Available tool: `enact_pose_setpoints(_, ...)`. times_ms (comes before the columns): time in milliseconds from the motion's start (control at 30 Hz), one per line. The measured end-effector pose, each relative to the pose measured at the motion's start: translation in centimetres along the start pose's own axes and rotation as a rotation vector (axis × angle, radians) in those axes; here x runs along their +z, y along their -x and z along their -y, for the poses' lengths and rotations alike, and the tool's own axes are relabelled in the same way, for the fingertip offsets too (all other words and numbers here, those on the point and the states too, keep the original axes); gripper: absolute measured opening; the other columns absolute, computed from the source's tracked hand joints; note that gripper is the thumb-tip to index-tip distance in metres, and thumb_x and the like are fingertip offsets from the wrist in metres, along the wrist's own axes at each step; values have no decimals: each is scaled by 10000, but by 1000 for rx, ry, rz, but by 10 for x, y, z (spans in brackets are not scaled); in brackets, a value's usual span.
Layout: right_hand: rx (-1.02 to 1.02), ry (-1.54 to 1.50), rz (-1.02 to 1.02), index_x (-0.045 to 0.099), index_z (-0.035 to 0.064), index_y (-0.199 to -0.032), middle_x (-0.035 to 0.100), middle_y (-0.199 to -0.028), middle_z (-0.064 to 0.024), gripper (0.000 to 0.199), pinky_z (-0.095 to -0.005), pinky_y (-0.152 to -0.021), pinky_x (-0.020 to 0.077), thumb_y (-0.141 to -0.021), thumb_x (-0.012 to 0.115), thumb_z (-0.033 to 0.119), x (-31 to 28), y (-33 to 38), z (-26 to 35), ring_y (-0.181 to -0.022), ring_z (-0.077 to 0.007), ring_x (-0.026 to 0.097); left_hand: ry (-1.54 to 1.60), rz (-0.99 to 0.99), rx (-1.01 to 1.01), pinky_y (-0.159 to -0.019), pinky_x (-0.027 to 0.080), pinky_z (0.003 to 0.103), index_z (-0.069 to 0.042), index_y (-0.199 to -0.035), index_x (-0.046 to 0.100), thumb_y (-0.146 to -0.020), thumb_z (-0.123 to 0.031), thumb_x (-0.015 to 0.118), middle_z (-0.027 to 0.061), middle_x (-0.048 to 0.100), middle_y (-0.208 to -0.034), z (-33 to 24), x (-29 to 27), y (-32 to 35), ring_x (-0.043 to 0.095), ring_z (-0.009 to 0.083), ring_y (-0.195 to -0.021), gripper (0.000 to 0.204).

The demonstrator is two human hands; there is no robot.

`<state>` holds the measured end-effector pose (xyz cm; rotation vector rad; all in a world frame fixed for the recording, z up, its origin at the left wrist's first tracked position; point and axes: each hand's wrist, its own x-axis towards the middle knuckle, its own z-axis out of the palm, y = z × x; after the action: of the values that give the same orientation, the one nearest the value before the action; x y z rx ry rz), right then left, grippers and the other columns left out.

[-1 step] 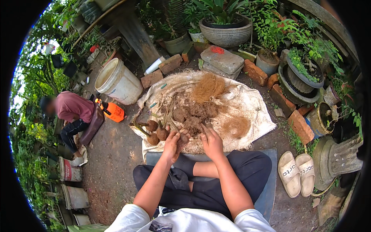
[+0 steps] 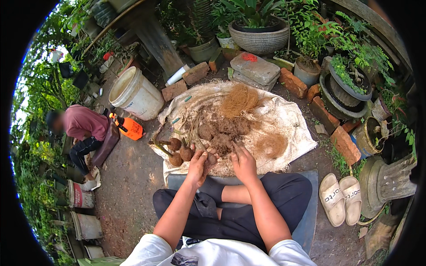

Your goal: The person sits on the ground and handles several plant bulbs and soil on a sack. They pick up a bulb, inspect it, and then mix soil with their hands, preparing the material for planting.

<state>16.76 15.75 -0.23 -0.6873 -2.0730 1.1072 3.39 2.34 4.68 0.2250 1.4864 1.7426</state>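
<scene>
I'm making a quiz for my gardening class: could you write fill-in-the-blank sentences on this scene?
1. The left hand holds a small brown ____.
2. The tipped white plastic bucket lies beside an ____ sprayer.
3. The pair of cream ____ rests right of the blue mat.

Missing: bulb; orange; slippers

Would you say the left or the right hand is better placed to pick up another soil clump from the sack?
Probably the right hand: it lies open beside the soil clumps, while the left hand already grips a brown bulb.
</scene>
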Motion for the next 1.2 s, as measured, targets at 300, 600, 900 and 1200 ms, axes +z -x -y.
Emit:
enact_pose_setpoints(300, 33, -81, 94, 624, 5, -1286, 618, -1250, -283, 388, -470, -963, 507, -970, 590, 228, -6, 1, 8, -1152, -443, 604, 328, 27, -157, -693, 590, 303, -100, -1290, 553, -1062, -336, 502, 5, 620, -1004, 18, -11, 2, 664, 152, -876, 332)
enact_pose_setpoints(600, -29, -86, 104, 638, -14, -1250, 645, -1153, -248, 372, -446, -897, 524, -947, 604, 200, -3, 7, 17, -1063, -425, 633, 232, 7, -111, -789, 582, 336, -157, -1292, 535, -1050, -431, 484, 68, 663, -1216, 19, -6, 4, 682, 237, -1074, 369)
enact_pose_setpoints(900, 66, -329, 262, 680, -75, -1085, 688, -1080, -256, 345, -429, -872, 520, -953, 602, 233, 1, 10, 15, -1011, -400, 668, 173, -118, -159, -885, 538, 376, -141, -1281, 525, -1068, -445, 433, 86, 673, -1179, 24, -10, 7, 671, 193, -1013, 383)
enact_pose_setpoints(1200, 174, -326, 374, 724, 11, -1092, 725, -939, -227, 386, -424, -785, 544, -950, 642, 361, 2, 8, 19, -892, -367, 711, 66, 75, -124, -1009, 472, 419, -99, -1396, 467, -1030, -502, 495, 85, 635, -1250, 31, 0, 21, 621, 228, -1129, 546)
